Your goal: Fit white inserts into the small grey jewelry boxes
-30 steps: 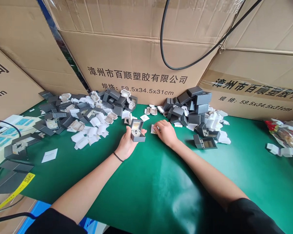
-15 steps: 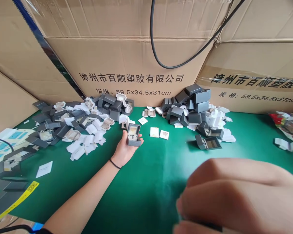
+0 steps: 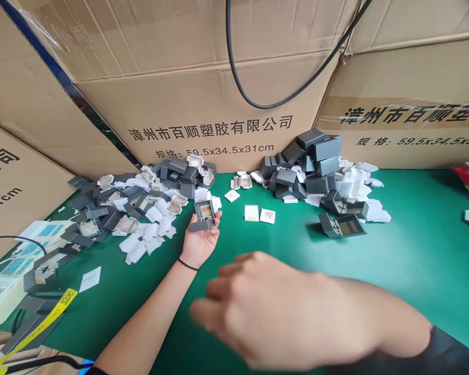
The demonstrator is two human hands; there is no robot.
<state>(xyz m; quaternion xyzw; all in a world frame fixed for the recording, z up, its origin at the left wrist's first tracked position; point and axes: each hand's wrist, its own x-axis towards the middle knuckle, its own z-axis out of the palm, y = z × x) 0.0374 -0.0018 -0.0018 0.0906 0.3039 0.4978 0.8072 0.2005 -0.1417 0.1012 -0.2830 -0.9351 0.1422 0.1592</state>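
Note:
My left hand (image 3: 200, 240) is closed around a small dark grey hinged box (image 3: 204, 214), whose lid stands open and whose inside faces me. A black band circles that wrist. Close to the camera, my right hand (image 3: 273, 307) hovers over the green table, slightly blurred, back of the hand up. Its fingers are curled together, and whatever they may hold is hidden underneath. Two flat white square pieces (image 3: 251, 213) lie just right of the held box. Beyond them a pale folded insert (image 3: 241, 182) rests near the cardboard wall.
Grey boxes and white inserts (image 3: 152, 214) are heaped at the left. Another stack of grey boxes (image 3: 310, 161) stands right of centre, with an open box (image 3: 342, 225) in front. Large cartons (image 3: 211, 99) wall the back; a black cable (image 3: 258, 104) hangs before them.
My right hand has moved left and away from the camera, towards the middle. The box in my left hand has tilted. The view has shifted a little to the left.

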